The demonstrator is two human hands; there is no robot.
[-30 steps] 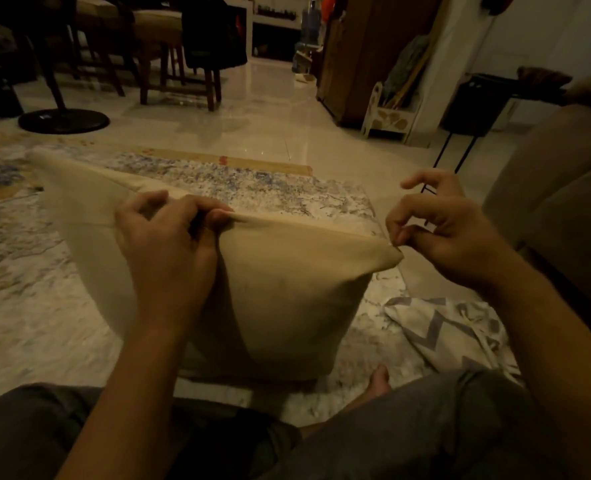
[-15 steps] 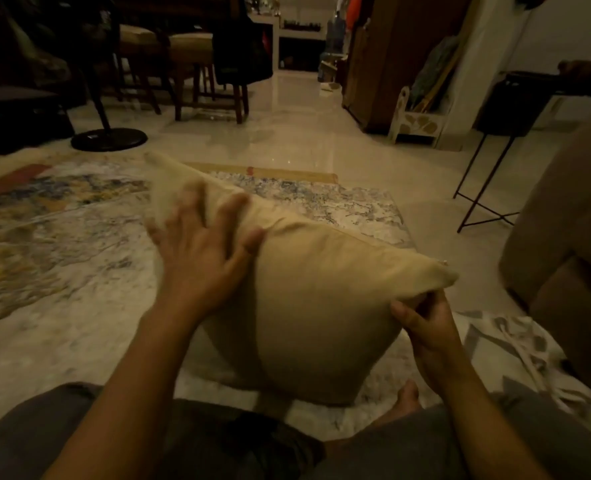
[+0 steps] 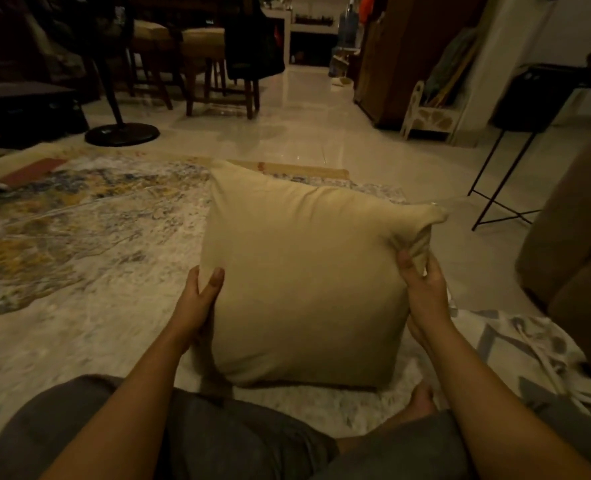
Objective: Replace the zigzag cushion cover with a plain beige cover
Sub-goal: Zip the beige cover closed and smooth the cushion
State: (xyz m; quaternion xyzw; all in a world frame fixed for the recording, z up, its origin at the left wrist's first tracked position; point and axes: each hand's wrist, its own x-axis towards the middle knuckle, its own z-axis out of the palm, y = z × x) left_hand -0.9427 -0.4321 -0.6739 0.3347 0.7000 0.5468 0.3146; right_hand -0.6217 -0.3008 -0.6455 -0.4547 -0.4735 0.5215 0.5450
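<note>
A square, plump cushion point(image 3: 304, 289) stands upright on its lower edge on the rug point(image 3: 79, 237), just in front of the person's knees. It wears the beige cover point(image 3: 321, 230), a plain matte woven cloth, smooth across the face with soft creases near the top seam. The top left corner comes to a point.

The left hand point(image 3: 200, 299) has its grip closed on the cushion's left edge, thumb lying on the front face and the fingers hidden behind. The right hand point(image 3: 422, 292) has its grip closed on a bunched fold of the beige cover just under the top right corner, where the cloth puckers into deep wrinkles.

The zigzag cover point(image 3: 515, 348) lies crumpled on the floor at the right, pale with grey chevron bands, near the right forearm and apart from the cushion. A bare foot point(image 3: 422, 400) shows just below the cushion's bottom right corner, between grey trouser legs point(image 3: 218, 438).

The rug is flat, with a mottled pattern of grey, blue and yellow. Beyond it lies a glossy tiled floor point(image 3: 304, 140). A round black fan base point(image 3: 122, 133) sits at the left, and a padded sofa arm point(image 3: 571, 258) rises at the right.
</note>
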